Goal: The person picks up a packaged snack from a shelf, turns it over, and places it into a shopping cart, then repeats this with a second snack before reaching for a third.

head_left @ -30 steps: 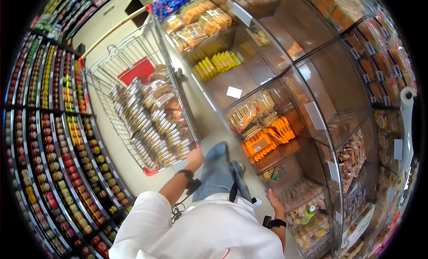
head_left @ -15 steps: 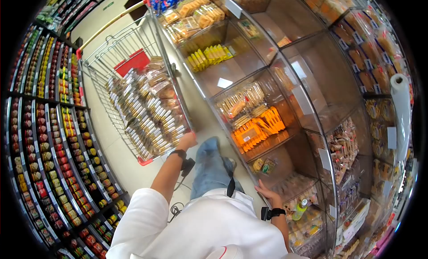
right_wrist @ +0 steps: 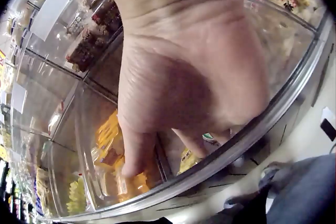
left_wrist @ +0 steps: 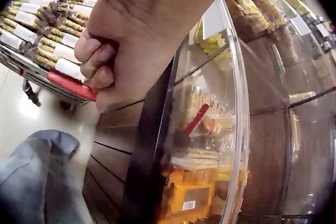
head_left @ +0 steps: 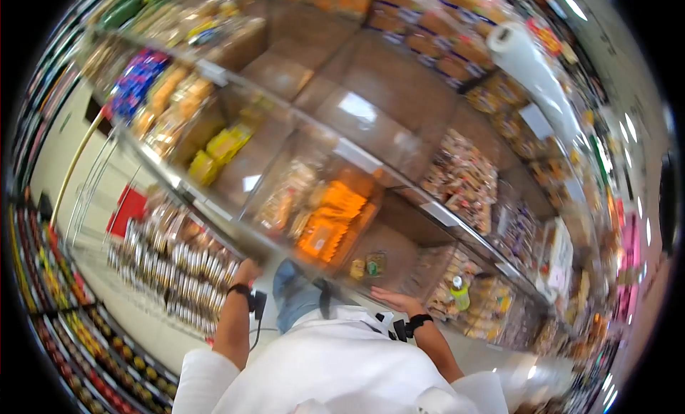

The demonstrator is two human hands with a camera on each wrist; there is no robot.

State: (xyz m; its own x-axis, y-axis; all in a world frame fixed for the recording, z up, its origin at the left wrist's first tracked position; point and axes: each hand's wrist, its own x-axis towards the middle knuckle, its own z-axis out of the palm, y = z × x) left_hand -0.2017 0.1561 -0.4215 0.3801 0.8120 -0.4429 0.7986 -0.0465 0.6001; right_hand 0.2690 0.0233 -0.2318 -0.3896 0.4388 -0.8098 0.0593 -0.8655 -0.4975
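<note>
My left hand (head_left: 246, 273) curls its fingers round the red corner piece (left_wrist: 71, 85) of a wire shopping cart (head_left: 93, 189). The cart is loaded with rows of clear packets of stick-shaped snacks with white labels (left_wrist: 52, 19), plus brownish packets behind them. On the other side, my right hand (head_left: 398, 300) reaches with extended fingers over the front rim of a clear display bin (right_wrist: 294, 98). It holds nothing. A few small packets (head_left: 374, 263) lie in that bin, partly hidden behind the fingers in the right wrist view.
Neighbouring bins hold orange packets (head_left: 332, 225) and yellow packets (head_left: 221, 154). A green-capped bottle shape (head_left: 459, 294) stands among packets at right. A plastic bag roll (head_left: 535, 72) hangs by the far shelves. Shelves of jars (head_left: 78, 343) line the left side.
The head view has swung right toward the bins, so the cart now sits further left and lower. The left hand keeps its grip; the right hand stays beside the bin's front edge.
</note>
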